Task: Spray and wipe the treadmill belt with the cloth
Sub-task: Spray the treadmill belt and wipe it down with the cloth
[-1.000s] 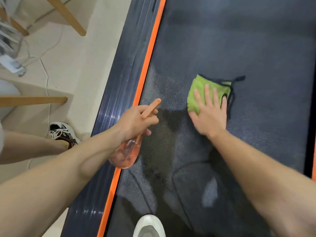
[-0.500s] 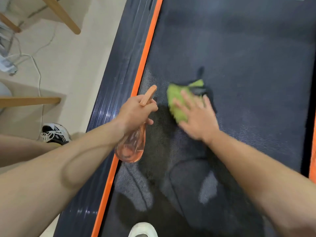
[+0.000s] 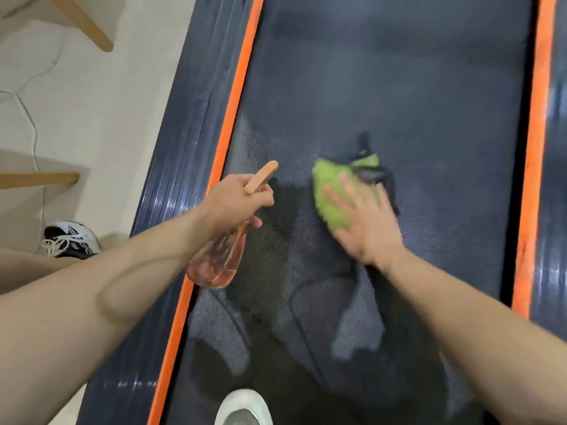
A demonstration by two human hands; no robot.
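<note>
The dark treadmill belt [image 3: 414,96] fills the middle of the view, with wet, darker patches near me. My right hand [image 3: 365,219] presses flat on a green cloth [image 3: 329,191] lying on the belt; its fingers are spread and blurred from motion. My left hand [image 3: 233,200] grips the neck of an orange see-through spray bottle [image 3: 214,262], held over the belt's left edge. The bottle's orange trigger sticks up past my fingers.
Orange strips [image 3: 236,96] border the belt on both sides, with a dark side rail [image 3: 181,167] on the left. A white shoe toe [image 3: 245,406] stands on the belt at the bottom. A black-and-white sneaker [image 3: 70,239], wooden legs [image 3: 82,23] and a white cable lie on the pale floor at left.
My right hand slid the green cloth leftward across the belt, toward the spray bottle. My left hand held the bottle about where it was.
</note>
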